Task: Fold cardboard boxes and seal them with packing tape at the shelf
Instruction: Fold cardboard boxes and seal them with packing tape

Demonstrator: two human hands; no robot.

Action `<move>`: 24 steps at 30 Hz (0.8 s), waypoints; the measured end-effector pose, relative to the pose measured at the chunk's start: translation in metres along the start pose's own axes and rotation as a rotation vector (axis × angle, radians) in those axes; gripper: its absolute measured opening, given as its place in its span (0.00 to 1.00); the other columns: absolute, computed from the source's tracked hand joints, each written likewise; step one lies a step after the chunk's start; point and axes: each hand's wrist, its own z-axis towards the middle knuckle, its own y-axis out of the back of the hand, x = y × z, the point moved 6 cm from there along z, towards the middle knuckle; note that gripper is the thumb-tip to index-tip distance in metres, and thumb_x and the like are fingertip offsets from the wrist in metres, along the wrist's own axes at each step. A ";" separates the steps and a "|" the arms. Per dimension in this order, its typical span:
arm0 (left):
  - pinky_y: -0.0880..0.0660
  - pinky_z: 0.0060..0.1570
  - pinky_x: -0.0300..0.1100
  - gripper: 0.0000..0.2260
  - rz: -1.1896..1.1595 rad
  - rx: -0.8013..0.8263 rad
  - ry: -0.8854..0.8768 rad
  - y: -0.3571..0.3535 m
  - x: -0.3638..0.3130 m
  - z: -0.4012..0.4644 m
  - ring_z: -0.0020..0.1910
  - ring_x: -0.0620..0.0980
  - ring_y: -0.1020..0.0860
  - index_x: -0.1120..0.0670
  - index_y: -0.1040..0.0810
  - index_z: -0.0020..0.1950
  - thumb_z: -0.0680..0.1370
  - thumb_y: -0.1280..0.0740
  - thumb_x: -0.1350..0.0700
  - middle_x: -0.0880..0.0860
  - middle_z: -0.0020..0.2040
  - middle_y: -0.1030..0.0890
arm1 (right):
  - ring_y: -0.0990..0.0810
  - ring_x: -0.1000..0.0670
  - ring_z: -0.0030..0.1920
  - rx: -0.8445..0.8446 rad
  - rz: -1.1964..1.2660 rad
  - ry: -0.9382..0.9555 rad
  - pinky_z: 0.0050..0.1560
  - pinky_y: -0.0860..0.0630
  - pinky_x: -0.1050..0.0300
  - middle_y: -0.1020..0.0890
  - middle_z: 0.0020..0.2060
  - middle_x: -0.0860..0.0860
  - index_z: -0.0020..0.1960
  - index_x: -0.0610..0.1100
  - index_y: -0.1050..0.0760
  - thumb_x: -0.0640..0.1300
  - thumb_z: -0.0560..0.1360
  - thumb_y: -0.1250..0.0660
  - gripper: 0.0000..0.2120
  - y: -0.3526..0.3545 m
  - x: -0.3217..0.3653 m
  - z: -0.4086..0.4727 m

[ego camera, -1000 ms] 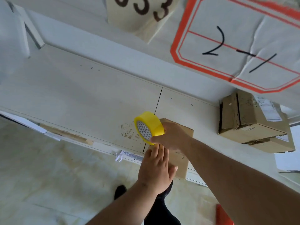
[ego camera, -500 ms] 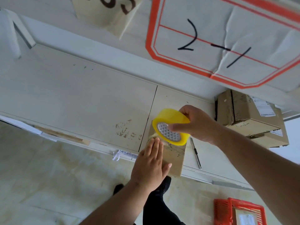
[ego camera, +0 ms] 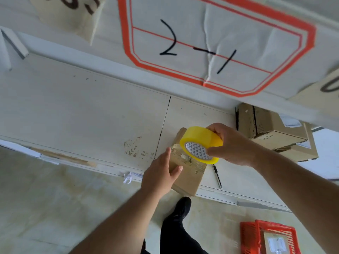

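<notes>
At the near edge of the white shelf [ego camera: 82,114], the left hand [ego camera: 159,177] presses flat, straight fingers on the small brown cardboard box [ego camera: 187,174] while the right hand [ego camera: 232,143] grips the yellow roll of packing tape [ego camera: 201,142] just above it.

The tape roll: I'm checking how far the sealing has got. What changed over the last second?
The right hand carried the tape roll from the box's left end across its top to the right, laying clear tape over it. That uncovered a pen on the shelf. The left hand stayed flat on the box, and the right still grips the roll.
</notes>
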 end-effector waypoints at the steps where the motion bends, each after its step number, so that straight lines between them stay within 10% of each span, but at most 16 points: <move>1: 0.28 0.68 0.50 0.37 -0.010 0.021 -0.003 0.001 -0.001 0.003 0.76 0.49 0.33 0.46 0.51 0.84 0.81 0.40 0.34 0.46 0.81 0.37 | 0.20 0.49 0.52 0.001 0.013 -0.012 0.47 0.20 0.51 0.20 0.52 0.51 0.61 0.56 0.27 0.45 0.68 0.22 0.25 -0.001 -0.002 -0.002; 20: 0.30 0.71 0.53 0.36 -0.156 0.061 0.062 -0.002 0.002 0.009 0.77 0.52 0.35 0.48 0.43 0.81 0.79 0.35 0.34 0.47 0.83 0.42 | 0.24 0.51 0.44 0.126 0.085 -0.029 0.39 0.33 0.59 0.23 0.44 0.51 0.55 0.46 0.24 0.48 0.80 0.30 0.08 -0.022 0.127 0.066; 24: 0.26 0.65 0.53 0.33 -0.154 0.055 0.087 -0.003 0.006 0.010 0.70 0.54 0.27 0.46 0.40 0.77 0.78 0.35 0.33 0.51 0.74 0.29 | 0.23 0.51 0.45 0.132 0.052 -0.052 0.42 0.31 0.59 0.20 0.47 0.50 0.53 0.49 0.22 0.47 0.79 0.29 0.05 -0.012 0.107 0.048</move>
